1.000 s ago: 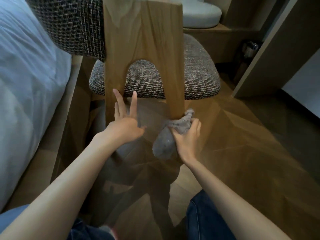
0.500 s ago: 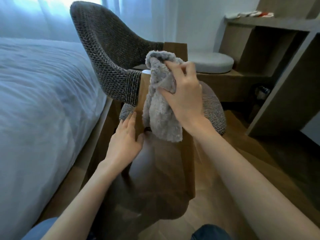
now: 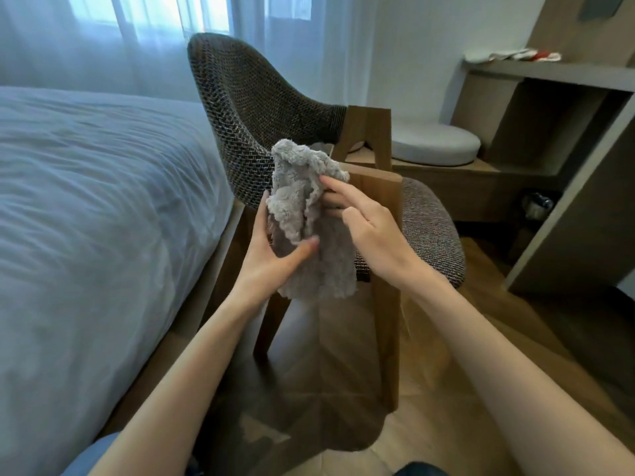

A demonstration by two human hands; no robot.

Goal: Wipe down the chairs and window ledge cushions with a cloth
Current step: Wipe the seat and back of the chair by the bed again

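Observation:
A fluffy grey cloth (image 3: 302,207) hangs bunched between both hands in front of the chair. My left hand (image 3: 271,259) grips its lower left part, thumb pressed on the front. My right hand (image 3: 371,231) holds its right edge with the fingertips. The chair (image 3: 261,108) has a dark woven backrest, a woven seat (image 3: 429,225) and wooden legs (image 3: 385,304); it stands just behind the cloth. A pale round cushion (image 3: 436,146) lies on the low wooden ledge at the back right.
A bed with white bedding (image 3: 92,207) fills the left side, close to the chair. Wooden shelving (image 3: 567,139) stands at the right with small items on top. Sheer curtains (image 3: 137,36) cover the window behind. The floor (image 3: 481,372) is wood.
The view rose from the chair's legs. My right hand lifted the cloth from the leg's base to seat height, and my left hand left the chair leg and took hold of the cloth.

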